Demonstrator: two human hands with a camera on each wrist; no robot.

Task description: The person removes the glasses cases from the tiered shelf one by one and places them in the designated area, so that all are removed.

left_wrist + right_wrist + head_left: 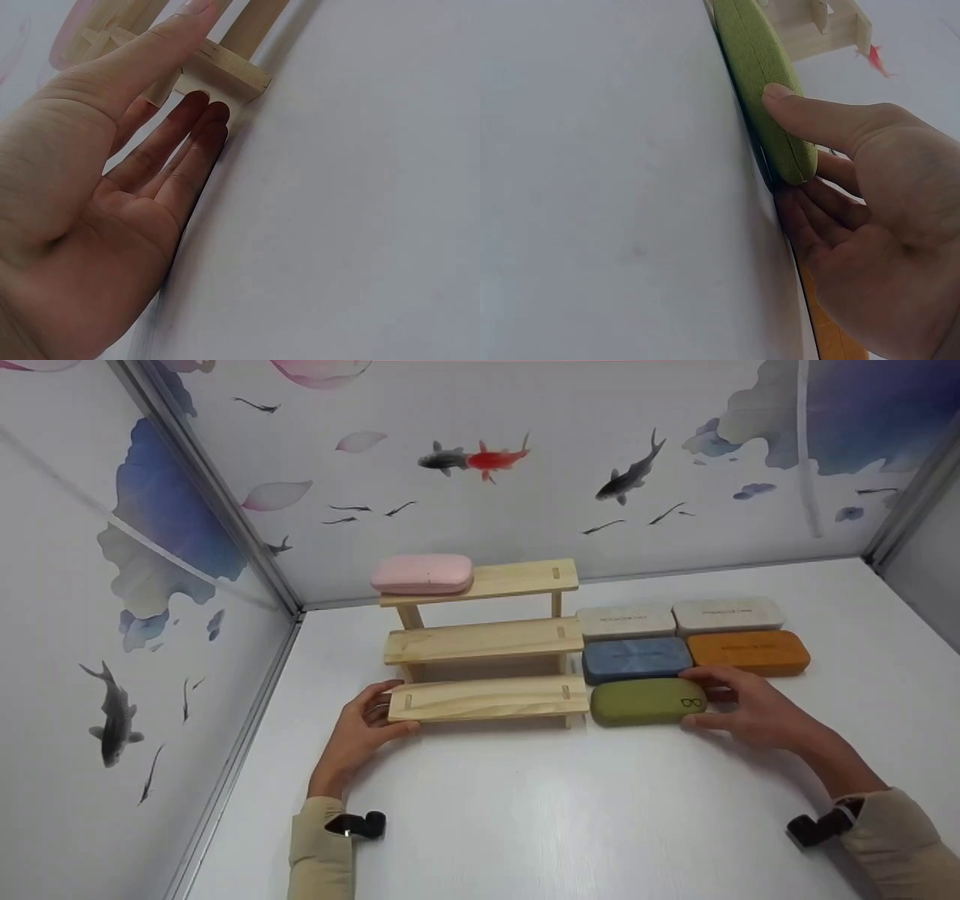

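A three-tier wooden stand (487, 701) stands on the white table, its lowest step nearest me. My left hand (358, 739) holds the left end of that step, thumb at the front edge and fingers behind; in the left wrist view the fingers (187, 165) reach beside a wooden leg. To the stand's right lies a green glasses case (645, 702) with a small glasses print. Its right end is between the thumb and fingers of my right hand (761, 711). On the top step, at the left, rests a pink glasses case (422, 574).
Behind the green case lie a blue case (637, 658) and an orange case (750, 652), side by side. Two whitish cases (626, 621) form the row behind them. Printed panels with fish (499, 459) wall the table at the back and left.
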